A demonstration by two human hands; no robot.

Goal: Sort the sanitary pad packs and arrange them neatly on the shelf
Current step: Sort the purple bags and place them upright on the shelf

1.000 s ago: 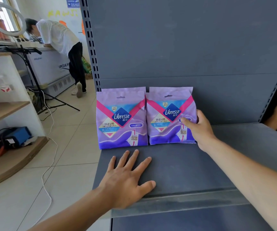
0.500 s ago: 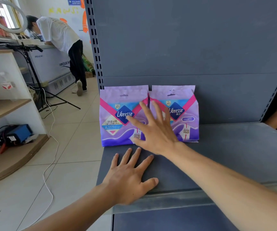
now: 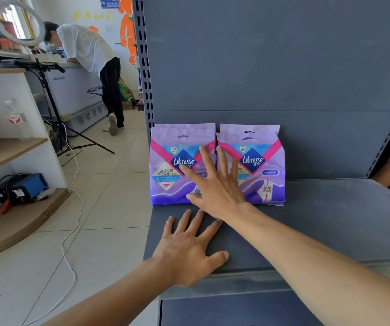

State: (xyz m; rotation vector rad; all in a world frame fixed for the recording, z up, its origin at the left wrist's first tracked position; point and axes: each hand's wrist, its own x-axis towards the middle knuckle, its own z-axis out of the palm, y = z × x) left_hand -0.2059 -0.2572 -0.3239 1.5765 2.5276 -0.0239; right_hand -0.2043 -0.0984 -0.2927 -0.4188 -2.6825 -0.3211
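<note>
Two purple Libresse sanitary pad packs stand upright side by side at the back left of the grey shelf (image 3: 330, 220), against its back panel. The left pack (image 3: 168, 165) and the right pack (image 3: 264, 165) each have another pack standing behind them. My right hand (image 3: 215, 184) is spread flat, palm forward, over the seam between the two front packs, fingers apart, touching their fronts. My left hand (image 3: 189, 250) rests palm down on the shelf board just in front of the packs, fingers apart, holding nothing.
The shelf's left upright (image 3: 142, 67) and right upright (image 3: 389, 142) bound the board. To the left are tiled floor, a wooden shelf unit (image 3: 8, 149) with a blue device, a tripod (image 3: 55, 109) with cables, and a person (image 3: 90, 57) leaning on a freezer.
My right hand left the right pack's edge, swung left and now presses flat across the fronts of both packs. My left hand stayed on the shelf board.
</note>
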